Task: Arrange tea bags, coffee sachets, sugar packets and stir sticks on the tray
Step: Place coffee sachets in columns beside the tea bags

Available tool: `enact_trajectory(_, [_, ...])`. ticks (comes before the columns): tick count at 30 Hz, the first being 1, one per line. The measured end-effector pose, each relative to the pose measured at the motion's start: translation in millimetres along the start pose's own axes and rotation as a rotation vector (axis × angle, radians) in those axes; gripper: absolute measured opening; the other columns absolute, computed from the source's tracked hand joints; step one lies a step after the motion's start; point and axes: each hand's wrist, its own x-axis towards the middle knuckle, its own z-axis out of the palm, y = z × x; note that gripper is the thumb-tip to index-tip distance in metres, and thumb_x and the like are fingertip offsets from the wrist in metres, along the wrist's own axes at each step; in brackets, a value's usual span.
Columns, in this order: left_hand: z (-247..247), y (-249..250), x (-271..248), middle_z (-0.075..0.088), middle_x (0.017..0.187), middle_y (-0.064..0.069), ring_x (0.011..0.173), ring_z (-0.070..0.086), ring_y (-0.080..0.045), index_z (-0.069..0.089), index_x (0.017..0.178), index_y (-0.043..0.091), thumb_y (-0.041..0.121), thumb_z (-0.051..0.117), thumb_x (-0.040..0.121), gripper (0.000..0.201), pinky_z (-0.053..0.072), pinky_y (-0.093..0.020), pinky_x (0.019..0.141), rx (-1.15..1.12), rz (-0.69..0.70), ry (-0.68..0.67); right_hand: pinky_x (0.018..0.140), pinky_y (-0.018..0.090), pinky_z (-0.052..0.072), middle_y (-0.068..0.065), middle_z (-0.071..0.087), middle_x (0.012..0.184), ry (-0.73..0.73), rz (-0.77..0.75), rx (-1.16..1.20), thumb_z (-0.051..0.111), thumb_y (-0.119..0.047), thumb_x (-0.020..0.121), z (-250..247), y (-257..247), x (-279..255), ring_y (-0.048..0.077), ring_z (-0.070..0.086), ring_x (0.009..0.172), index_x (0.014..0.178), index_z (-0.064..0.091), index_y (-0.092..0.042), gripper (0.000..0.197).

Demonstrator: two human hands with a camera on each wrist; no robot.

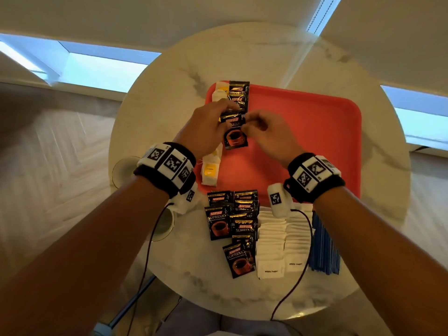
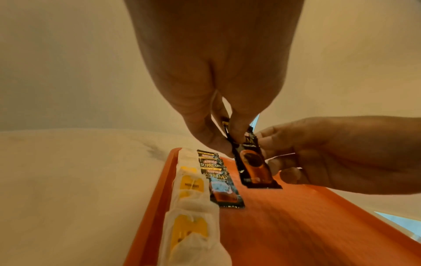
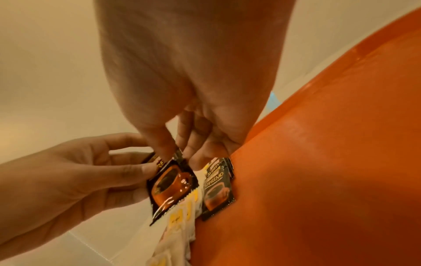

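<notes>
Head view: A round marble surface (image 1: 378,146) carries a red tray (image 1: 315,132). The left hand (image 1: 206,132) and the right hand (image 1: 269,134) meet over the tray's 9 o'clock part, both pinching one black coffee sachet (image 1: 234,134), held lifted off the tray floor. A row of overlapping coffee sachets (image 1: 238,94) lies at the tray's 11 o'clock corner, and a column of tea bags (image 1: 210,169) runs along its left rim. At 6 o'clock from the tray, on the surface, lie a pile of loose coffee sachets (image 1: 231,224), white sugar packets (image 1: 283,241) just beside them, and blue stir sticks (image 1: 324,246) at the far right of that group.

Left wrist view: The left hand (image 2: 212,72) has its thumb and fingers (image 2: 238,129) closed on the sachet's (image 2: 255,162) upper end. The right hand (image 2: 337,154) grips the sachet's right edge with curled fingers. The tea bags (image 2: 189,225) and the laid sachets (image 2: 218,180) sit side by side on the tray (image 2: 318,225).

Right wrist view: The right hand (image 3: 193,72) pinches the sachet's (image 3: 170,185) top edge. The left hand (image 3: 68,180) holds its left edge with a fingertip and thumb. The laid sachets (image 3: 218,189) and tea bags (image 3: 180,217) lie beneath on the tray (image 3: 330,162).
</notes>
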Motion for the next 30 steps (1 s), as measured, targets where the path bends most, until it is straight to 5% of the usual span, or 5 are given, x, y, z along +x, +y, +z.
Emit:
enact_trajectory(4, [-0.4,5.0,9.4,0.057,0.123,0.002,0.097,0.061,-0.006,0.058,0.127,0.022,0.013,0.066,0.091,0.038,0.049,-0.013,0.082,0.004,0.03,0.029,0.082,0.044,0.058,0.015,0.071,0.095,0.063,-0.008,-0.014,0.073,-0.016,0.088,-7.3,4.7,5.0,0.034,0.069,0.089,0.101,0.068,-0.015,0.014])
enact_trajectory(8, [-1.3,5.0,5.2,0.047,0.118,0.009,0.084,0.059,-0.002,0.058,0.123,0.025,0.019,0.067,0.09,0.036,0.041,0.0,0.07,0.005,-0.024,0.06,0.072,0.033,0.058,0.008,0.072,0.084,0.057,0.068,-0.09,0.074,-0.013,0.088,-8.0,15.3,15.2,0.014,0.069,0.07,0.099,0.066,-0.01,0.014])
enact_trajectory(12, [-0.2,4.1,-14.6,0.058,0.111,0.009,0.083,0.06,-0.002,0.061,0.115,0.021,0.019,0.065,0.092,0.024,0.044,-0.005,0.072,0.008,-0.012,0.05,0.059,0.021,0.051,0.002,0.07,0.072,0.028,0.136,-0.158,0.076,-0.011,0.086,3.3,23.6,20.7,0.003,0.065,0.056,0.096,0.062,-0.01,0.017])
enact_trajectory(17, [2.1,-0.7,-46.5,0.064,0.105,0.007,0.087,0.064,-0.009,0.062,0.111,0.018,0.016,0.065,0.092,0.019,0.056,-0.027,0.08,-0.012,0.035,0.068,0.069,0.037,0.062,0.003,0.07,0.072,0.075,0.179,-0.166,0.081,-0.011,0.081,12.6,26.6,25.5,0.021,0.073,0.069,0.092,0.061,-0.011,0.023])
enact_trajectory(30, [22.8,10.3,-149.2,0.061,0.101,0.008,0.085,0.059,0.003,0.061,0.11,0.016,0.016,0.064,0.094,0.017,0.049,-0.009,0.074,-0.04,-0.025,0.006,0.078,0.034,0.058,0.003,0.071,0.088,0.065,0.016,-0.182,0.068,-0.017,0.09,5.8,-1.4,-51.4,0.019,0.068,0.082,0.093,0.065,-0.018,0.004])
